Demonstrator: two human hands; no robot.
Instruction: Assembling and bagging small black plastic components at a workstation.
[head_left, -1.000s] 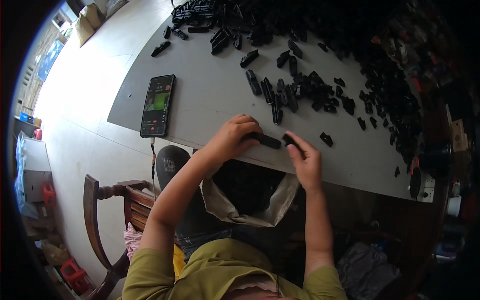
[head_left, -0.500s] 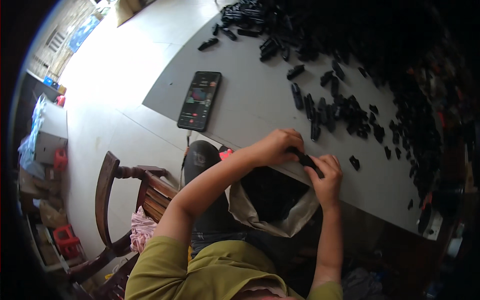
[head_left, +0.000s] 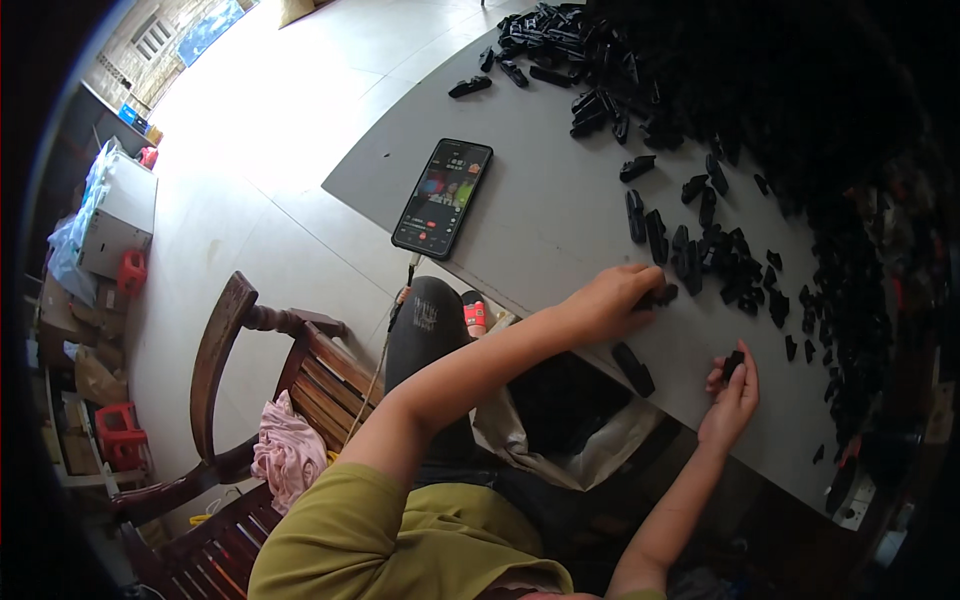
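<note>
My left hand (head_left: pixel 618 303) is over the near part of the grey table (head_left: pixel 540 235), its fingers closed on a small black plastic piece (head_left: pixel 662 296). Farther right, my right hand (head_left: pixel 735 398) pinches another small black part (head_left: pixel 734 365) between thumb and fingers. Between the hands, a longer black plastic piece (head_left: pixel 632 370) is at the table's edge above the bag opening; whether it rests there or is in the air I cannot tell. A pale bag (head_left: pixel 590 470) with a dark inside sits open at my lap, below the table edge.
Loose black parts (head_left: pixel 712 260) lie beyond my hands, and a large dark heap (head_left: pixel 590 45) covers the far and right side. A lit phone (head_left: pixel 443 198) with a cable lies on the left. A wooden chair (head_left: pixel 225 350) with pink cloth (head_left: pixel 287 450) stands left of me.
My hands have moved apart from the long black piece they both held; it is out of both. The left went slightly right to a small piece, the right moved outward with one. The view shifted.
</note>
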